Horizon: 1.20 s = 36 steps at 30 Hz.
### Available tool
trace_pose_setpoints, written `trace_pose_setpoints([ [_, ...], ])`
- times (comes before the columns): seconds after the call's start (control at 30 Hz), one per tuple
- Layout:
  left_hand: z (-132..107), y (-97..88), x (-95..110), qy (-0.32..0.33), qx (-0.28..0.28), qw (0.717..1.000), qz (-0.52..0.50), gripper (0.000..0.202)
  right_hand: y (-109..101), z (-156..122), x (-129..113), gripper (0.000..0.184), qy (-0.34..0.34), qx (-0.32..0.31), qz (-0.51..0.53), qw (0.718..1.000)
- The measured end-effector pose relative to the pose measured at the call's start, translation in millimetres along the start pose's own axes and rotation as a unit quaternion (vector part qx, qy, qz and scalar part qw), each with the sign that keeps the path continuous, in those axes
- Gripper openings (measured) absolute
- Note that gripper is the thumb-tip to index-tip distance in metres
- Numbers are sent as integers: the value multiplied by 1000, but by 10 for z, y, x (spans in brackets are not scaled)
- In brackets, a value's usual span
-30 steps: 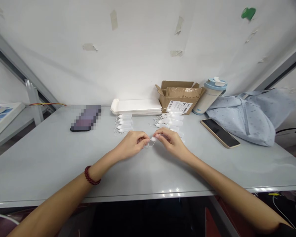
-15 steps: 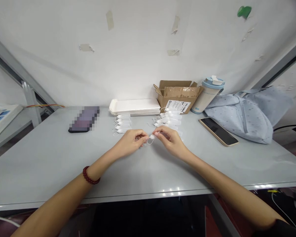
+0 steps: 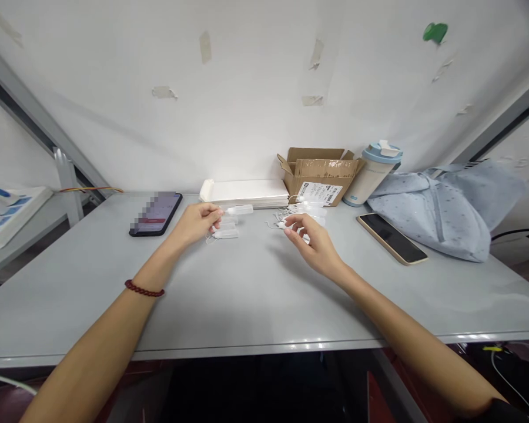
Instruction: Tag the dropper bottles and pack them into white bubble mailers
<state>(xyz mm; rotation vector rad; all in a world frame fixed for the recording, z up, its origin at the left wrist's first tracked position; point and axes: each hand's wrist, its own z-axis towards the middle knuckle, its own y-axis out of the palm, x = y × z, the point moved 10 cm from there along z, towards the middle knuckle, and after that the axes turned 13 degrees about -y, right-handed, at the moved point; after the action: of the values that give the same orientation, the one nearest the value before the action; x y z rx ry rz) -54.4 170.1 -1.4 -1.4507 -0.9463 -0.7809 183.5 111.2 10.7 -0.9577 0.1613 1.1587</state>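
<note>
My left hand (image 3: 201, 221) pinches a small clear plastic tube (image 3: 241, 210) by its capped end, holding it over the left row of similar tubes (image 3: 226, 234). Thin string loops hang from that row's white ends, and my fingers cover part of it. At the right pile of tubes (image 3: 315, 205), my right hand (image 3: 311, 241) is open, thumb and index finger apart. Close to these fingertips is a white tube cap (image 3: 281, 225) with a string loop. My right hand hides part of the pile.
A stack of white flat boxes (image 3: 249, 191) lies against the wall beside an open cardboard box (image 3: 324, 173). Rightward are a tumbler (image 3: 372, 173), a phone (image 3: 391, 238) and a light blue fabric bag (image 3: 432, 217). Another phone (image 3: 156, 214) lies at the left.
My hands were together at a white-capped piece with a string loop. My left hand has moved left and away with a tube, and my right hand has moved slightly up to the right pile.
</note>
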Motion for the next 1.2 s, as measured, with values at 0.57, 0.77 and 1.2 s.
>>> trace_pose_setpoints([
  [0.57,224,-262,-453,-91,63,994,6,17,-76,21,259,14,-21,-43,-155,987],
  [0.77,213,-368,-365,-47,129,988,72,18,-1,7,339,22,-14,-94,-237,967],
  [1.2,26,-218,-87,9,134,985,108,22,229,-66,328,29,-25,-182,-303,935],
])
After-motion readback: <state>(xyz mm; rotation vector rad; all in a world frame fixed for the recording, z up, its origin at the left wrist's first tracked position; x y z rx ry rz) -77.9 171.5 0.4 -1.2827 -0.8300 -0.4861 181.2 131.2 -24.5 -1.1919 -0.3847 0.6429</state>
